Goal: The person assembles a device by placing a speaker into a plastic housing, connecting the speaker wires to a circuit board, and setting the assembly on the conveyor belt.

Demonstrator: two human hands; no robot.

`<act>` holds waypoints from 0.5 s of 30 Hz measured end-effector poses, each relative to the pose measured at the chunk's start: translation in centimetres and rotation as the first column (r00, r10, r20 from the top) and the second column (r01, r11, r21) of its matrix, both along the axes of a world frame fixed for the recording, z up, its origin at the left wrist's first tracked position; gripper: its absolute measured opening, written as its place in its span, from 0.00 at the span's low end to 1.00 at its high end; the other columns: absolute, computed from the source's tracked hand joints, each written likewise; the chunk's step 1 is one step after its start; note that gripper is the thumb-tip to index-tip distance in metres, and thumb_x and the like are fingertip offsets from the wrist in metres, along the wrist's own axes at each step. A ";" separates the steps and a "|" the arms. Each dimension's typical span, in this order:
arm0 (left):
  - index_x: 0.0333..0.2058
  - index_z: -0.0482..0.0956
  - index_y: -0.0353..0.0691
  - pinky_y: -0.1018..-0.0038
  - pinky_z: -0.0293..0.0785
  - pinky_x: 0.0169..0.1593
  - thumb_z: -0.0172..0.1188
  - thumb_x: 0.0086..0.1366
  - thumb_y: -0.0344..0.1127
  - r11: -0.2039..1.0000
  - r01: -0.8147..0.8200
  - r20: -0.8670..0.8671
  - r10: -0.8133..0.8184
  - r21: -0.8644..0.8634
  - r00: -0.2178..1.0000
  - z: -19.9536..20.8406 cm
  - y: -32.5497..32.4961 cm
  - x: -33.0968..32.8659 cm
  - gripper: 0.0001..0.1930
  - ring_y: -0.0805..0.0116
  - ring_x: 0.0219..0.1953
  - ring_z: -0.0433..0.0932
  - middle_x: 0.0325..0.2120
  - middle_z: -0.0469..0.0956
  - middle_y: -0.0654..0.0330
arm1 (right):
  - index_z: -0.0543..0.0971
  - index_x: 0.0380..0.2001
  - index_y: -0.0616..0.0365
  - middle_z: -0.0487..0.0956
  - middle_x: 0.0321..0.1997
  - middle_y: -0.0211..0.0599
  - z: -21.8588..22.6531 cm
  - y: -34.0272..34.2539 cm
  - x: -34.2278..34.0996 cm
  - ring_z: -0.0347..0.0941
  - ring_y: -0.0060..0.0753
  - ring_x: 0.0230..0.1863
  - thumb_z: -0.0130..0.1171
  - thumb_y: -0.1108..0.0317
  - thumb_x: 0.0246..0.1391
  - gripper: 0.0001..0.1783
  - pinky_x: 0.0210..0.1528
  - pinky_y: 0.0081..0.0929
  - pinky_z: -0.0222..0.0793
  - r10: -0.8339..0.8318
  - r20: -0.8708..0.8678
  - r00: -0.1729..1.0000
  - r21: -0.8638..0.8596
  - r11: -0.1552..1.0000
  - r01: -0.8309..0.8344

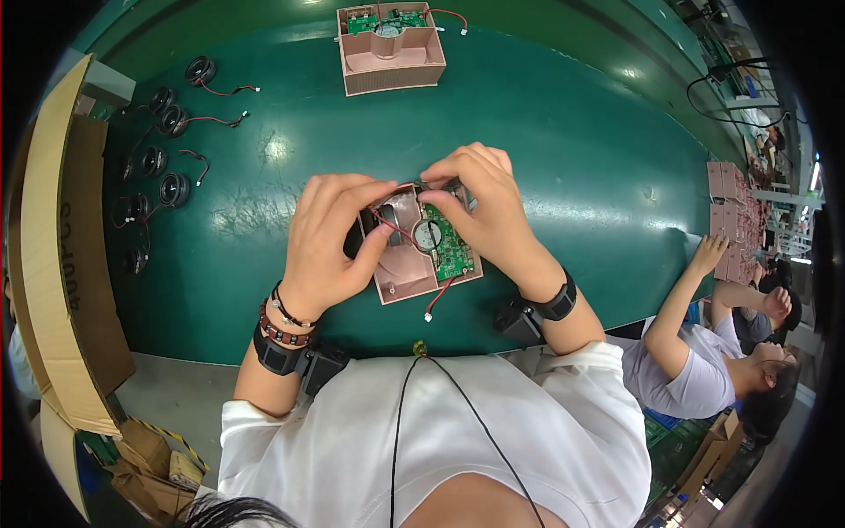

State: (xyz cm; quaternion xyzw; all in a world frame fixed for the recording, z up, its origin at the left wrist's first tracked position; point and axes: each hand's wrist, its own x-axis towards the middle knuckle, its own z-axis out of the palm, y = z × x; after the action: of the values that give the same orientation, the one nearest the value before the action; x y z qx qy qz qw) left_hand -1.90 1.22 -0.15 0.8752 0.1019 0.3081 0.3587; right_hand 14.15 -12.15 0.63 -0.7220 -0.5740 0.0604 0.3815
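A pink plastic housing (pixel 407 286) lies on the table in front of me, its open side up. A green circuit board (pixel 453 250) with a round silver part (pixel 427 236) fills its right side. My left hand (pixel 333 242) curls over the housing's left wall, thumb and fingers around a mostly hidden black speaker (pixel 385 216). A red wire (pixel 394 227) runs from there toward the board. At the board's far end, my right hand (pixel 480 198) pinches with thumb and forefinger; what lies between the tips is too small to tell. Another red wire (pixel 443 299) with a white plug hangs over the near wall.
Several black speakers (pixel 174 188) with wires lie at the table's left. A second pink housing (pixel 393 77) with a board stands at the far side. At the left edge is a cardboard box (pixel 75 255). A co-worker (pixel 695 352) reaches toward stacked pink housings (pixel 723 211) at right.
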 end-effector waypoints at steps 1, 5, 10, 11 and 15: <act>0.37 0.80 0.40 0.66 0.67 0.41 0.64 0.51 0.30 0.999 0.022 0.008 -0.022 0.028 1.000 0.0 0.1 0.1 0.12 0.58 0.37 0.72 0.35 0.75 0.60 | 0.79 0.33 0.53 0.77 0.31 0.26 0.0 0.0 0.0 0.71 0.31 0.39 0.67 0.73 0.42 0.11 0.47 0.30 0.57 0.002 0.026 1.000 0.004 1.000 -0.002; 0.37 0.81 0.43 0.66 0.64 0.43 0.64 0.50 0.32 0.995 0.035 -0.007 -0.035 0.089 0.999 -0.3 0.3 -0.3 0.13 0.60 0.38 0.71 0.35 0.76 0.63 | 0.79 0.30 0.51 0.76 0.29 0.25 0.1 -0.1 0.2 0.71 0.30 0.38 0.66 0.73 0.42 0.09 0.48 0.30 0.56 0.018 0.100 0.995 0.023 1.000 -0.020; 0.34 0.83 0.47 0.67 0.62 0.44 0.65 0.49 0.33 0.976 0.066 -0.028 -0.062 0.208 0.998 0.0 0.2 -0.4 0.11 0.62 0.39 0.71 0.32 0.76 0.67 | 0.79 0.28 0.50 0.74 0.29 0.24 0.0 -0.3 0.0 0.71 0.29 0.38 0.65 0.73 0.43 0.07 0.49 0.31 0.55 0.031 0.171 0.985 0.053 0.998 -0.041; 0.34 0.83 0.47 0.67 0.62 0.44 0.65 0.49 0.33 0.976 0.068 -0.029 -0.063 0.208 0.998 -0.1 0.2 -0.3 0.11 0.62 0.39 0.71 0.32 0.76 0.67 | 0.79 0.27 0.50 0.74 0.30 0.24 0.0 -0.3 -0.1 0.71 0.29 0.39 0.65 0.73 0.43 0.07 0.49 0.32 0.54 0.025 0.182 0.983 0.056 0.998 -0.036; 0.33 0.83 0.50 0.66 0.61 0.44 0.64 0.50 0.34 0.967 0.018 -0.052 -0.004 0.253 0.999 -0.5 0.3 -0.4 0.09 0.62 0.41 0.70 0.33 0.75 0.68 | 0.79 0.27 0.50 0.72 0.30 0.24 0.0 -0.3 -0.7 0.71 0.30 0.40 0.64 0.74 0.43 0.06 0.50 0.36 0.54 -0.014 0.262 0.965 0.033 0.999 0.005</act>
State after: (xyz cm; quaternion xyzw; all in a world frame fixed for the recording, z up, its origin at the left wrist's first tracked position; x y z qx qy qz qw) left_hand -2.29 1.50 -0.69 0.9220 0.0661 0.2940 0.2431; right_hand 13.48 -12.41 0.60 -0.7203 -0.6168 -0.0467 0.3140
